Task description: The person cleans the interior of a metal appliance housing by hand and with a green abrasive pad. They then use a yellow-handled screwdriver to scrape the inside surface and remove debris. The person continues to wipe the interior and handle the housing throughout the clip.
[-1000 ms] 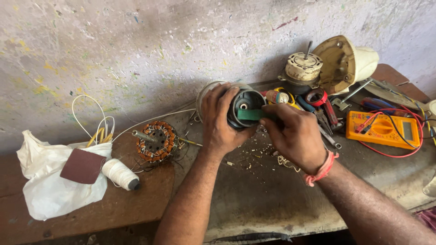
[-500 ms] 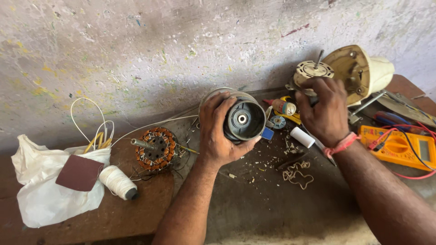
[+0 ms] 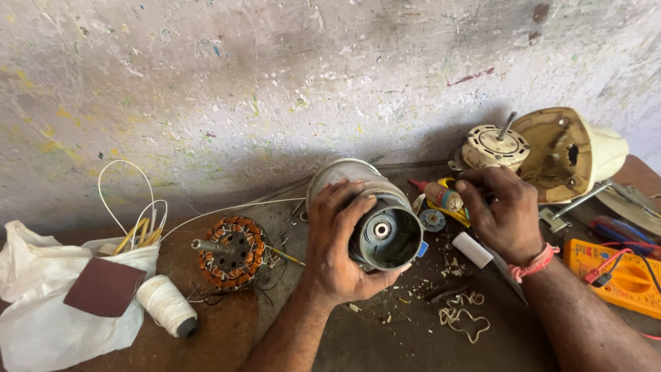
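The motor housing (image 3: 385, 220) is gripped by the left hand (image 3: 337, 241); the right hand (image 3: 506, 213), fingers curled, is lowered among tools (image 3: 447, 196); picking one seems next.

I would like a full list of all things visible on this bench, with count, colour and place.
motor housing: 1, grey metal, centre, in left hand
copper winding: 1, orange, left of centre
thread spool: 1, white, lower left
plastic bag: 1, white, far left
sandpaper piece: 1, maroon, on the bag
fan casing: 1, cream, upper right
multimeter: 1, orange, right edge
small bottle: 1, orange, by right hand
left hand: grips the housing
right hand: palm down among small parts
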